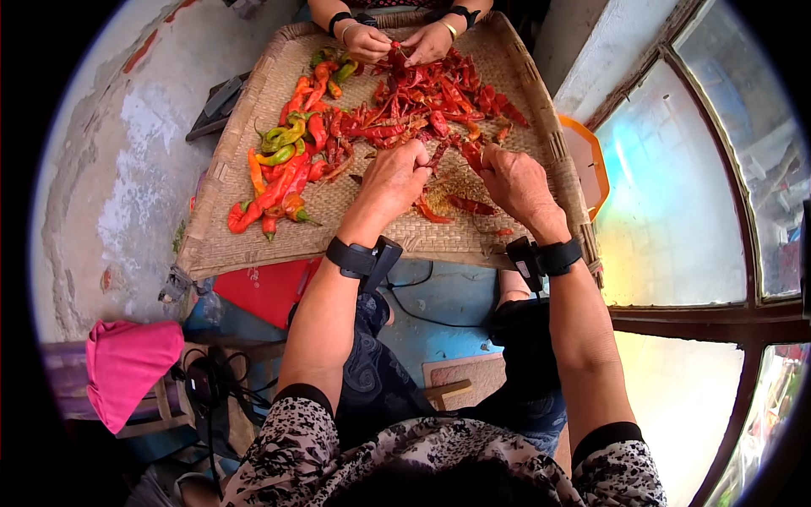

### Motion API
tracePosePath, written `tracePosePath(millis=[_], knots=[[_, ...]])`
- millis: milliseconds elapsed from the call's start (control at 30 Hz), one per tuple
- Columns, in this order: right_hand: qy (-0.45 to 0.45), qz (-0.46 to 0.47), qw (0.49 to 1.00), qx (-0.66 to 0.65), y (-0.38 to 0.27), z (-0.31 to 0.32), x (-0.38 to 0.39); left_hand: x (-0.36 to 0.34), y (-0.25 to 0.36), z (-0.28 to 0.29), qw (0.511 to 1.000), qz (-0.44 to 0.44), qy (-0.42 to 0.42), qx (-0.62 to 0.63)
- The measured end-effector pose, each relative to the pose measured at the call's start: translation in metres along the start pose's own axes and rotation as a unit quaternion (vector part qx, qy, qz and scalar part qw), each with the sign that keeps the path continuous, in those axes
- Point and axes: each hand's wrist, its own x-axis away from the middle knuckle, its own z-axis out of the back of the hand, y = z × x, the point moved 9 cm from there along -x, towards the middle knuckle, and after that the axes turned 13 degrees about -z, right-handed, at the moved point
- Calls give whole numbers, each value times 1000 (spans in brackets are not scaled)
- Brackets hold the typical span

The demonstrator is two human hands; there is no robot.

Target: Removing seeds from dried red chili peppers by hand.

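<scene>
Over the near half of a woven tray (220,241), my left hand (394,181) is closed, pinching a dark dried red chili (438,155) at its fingertips. Close by on the right, my right hand (517,181) is also closed, its fingers around a brighter red chili (470,155). A heap of wrinkled dried chilies (439,93) lies just beyond both hands. Loose seeds (460,184) and a few chili pieces (432,213) are scattered between my wrists. Plump fresh red chilies (274,196) and green ones (285,137) lie along the tray's left side.
Across the tray, another person's hands (397,42) hold a small red chili. An orange-rimmed container (591,169) stands at the right, beside a framed window (667,177). At the left are a plastered wall (127,152) and a pink cloth (133,367). Black cables (224,372) hang below.
</scene>
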Motion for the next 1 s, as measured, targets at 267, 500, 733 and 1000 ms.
tracePosePath(millis=[267, 500, 733, 1000], knots=[[55, -147, 964, -216, 63, 41, -12, -3, -3, 5, 999, -4, 41, 30], [131, -81, 973, -170, 46, 55, 0, -6, 3, 1, 998, -10, 49, 48], [-195, 16, 981, 0, -2, -38, 17, -8, 3, -7, 1000, 6, 4, -22], [-178, -71, 958, -214, 22, -28, -4, -12, -2, -9, 999, -3, 12, 34]])
